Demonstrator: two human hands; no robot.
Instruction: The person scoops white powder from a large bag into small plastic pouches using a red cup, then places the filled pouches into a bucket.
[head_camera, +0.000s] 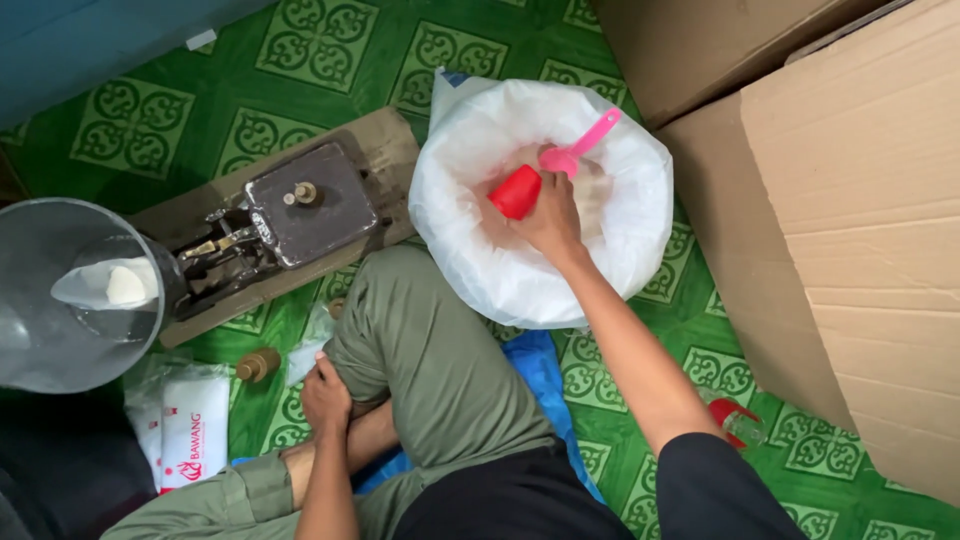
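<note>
My right hand (551, 220) reaches into a large white plastic sack (640, 250) that stands open on the floor and grips a red cup (515, 192) inside it. A pink scoop (580, 145) lies in the sack just beyond my fingers, its handle pointing up to the right. The sack holds a pale, whitish powder or grain. My left hand (325, 395) rests on my folded leg in olive trousers, near my ankle, and holds nothing.
A dark balance scale (300, 215) on a wooden board sits at the left, with a metal pan (70, 295) holding a small filled bag. Brass weight (258, 365), packets (190, 430), cardboard boxes (860, 230) at the right, red item (735, 418).
</note>
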